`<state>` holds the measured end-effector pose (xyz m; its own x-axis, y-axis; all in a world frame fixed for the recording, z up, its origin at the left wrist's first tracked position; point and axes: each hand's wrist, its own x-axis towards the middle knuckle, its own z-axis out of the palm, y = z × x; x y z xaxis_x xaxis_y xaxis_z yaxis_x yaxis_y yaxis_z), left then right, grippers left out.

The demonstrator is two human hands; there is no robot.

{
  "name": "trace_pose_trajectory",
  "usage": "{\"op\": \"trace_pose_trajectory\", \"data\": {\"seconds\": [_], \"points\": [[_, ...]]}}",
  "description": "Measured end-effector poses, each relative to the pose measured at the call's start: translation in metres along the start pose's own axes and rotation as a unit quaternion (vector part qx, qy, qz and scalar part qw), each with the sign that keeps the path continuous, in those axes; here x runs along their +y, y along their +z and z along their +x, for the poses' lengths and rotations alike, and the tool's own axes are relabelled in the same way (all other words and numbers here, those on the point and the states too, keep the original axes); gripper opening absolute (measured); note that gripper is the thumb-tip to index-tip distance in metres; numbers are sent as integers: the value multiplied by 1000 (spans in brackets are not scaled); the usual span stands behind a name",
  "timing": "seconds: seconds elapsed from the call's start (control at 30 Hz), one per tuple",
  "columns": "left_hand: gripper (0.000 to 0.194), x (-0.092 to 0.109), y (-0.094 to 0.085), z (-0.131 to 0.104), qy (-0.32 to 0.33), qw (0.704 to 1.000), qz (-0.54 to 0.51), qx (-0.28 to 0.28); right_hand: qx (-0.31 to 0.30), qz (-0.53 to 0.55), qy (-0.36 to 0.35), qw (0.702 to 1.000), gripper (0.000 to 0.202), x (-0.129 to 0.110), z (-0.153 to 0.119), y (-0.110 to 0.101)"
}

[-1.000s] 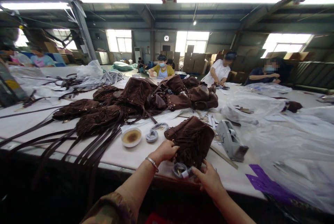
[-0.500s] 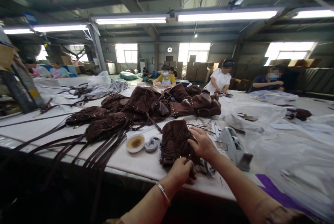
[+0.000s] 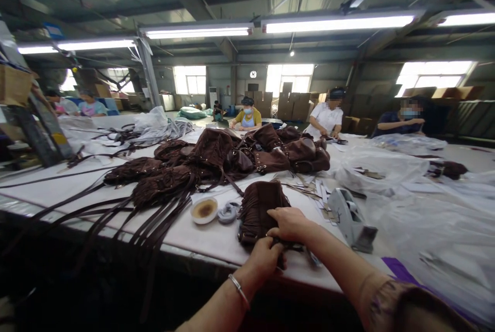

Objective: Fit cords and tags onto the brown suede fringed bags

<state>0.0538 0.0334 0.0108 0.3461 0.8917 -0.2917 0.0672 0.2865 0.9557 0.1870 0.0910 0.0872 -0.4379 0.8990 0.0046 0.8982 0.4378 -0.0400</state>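
A dark brown fringed bag lies on the white table near its front edge. My left hand, with a bangle on the wrist, is closed on the bag's near edge. Resting over the bag's right part is my right hand, its fingers bent and touching the leather close to the left hand. Left of the bag are a bowl of brownish stuff and a grey cloth coil.
Behind lies a heap of brown bags, long straps hanging over the front edge. A grey tape dispenser stands at the right, beside clear plastic sheets. Several people sit or stand farther back.
My right hand has moved from the bag's upper right side down and nearer to my left hand. The bag's fringe side shows more, and the view has shifted slightly.
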Motion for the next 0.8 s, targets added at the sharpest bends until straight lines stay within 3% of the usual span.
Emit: {"op": "trace_pose_trajectory", "data": {"seconds": [0.07,0.13,0.23,0.33,0.43,0.53,0.63,0.73,0.8], "points": [[18,-4,0,2,19,1000,-2,-10,-11,-1,-3,1000,30,7,-8,4],[18,-6,0,3,21,1000,-18,-15,-21,3,-20,1000,17,19,-17,7],[25,-3,-2,0,-11,998,-60,-16,-3,35,-55,998,19,49,-35,11],[30,2,-7,-4,-37,995,-91,-35,53,78,-16,995,23,82,-55,17],[33,3,-9,-7,-52,992,-97,-54,58,110,14,992,19,97,-66,20],[34,2,-7,-7,-58,992,-102,-41,118,165,36,979,20,79,-64,16],[34,1,-4,-7,-55,993,-104,-27,188,122,38,974,19,39,-56,16],[32,2,-3,-10,-50,995,-84,-26,169,31,21,985,13,6,-51,25],[27,2,-4,-13,-50,996,-66,-28,155,8,23,988,14,-4,-50,34]]}}
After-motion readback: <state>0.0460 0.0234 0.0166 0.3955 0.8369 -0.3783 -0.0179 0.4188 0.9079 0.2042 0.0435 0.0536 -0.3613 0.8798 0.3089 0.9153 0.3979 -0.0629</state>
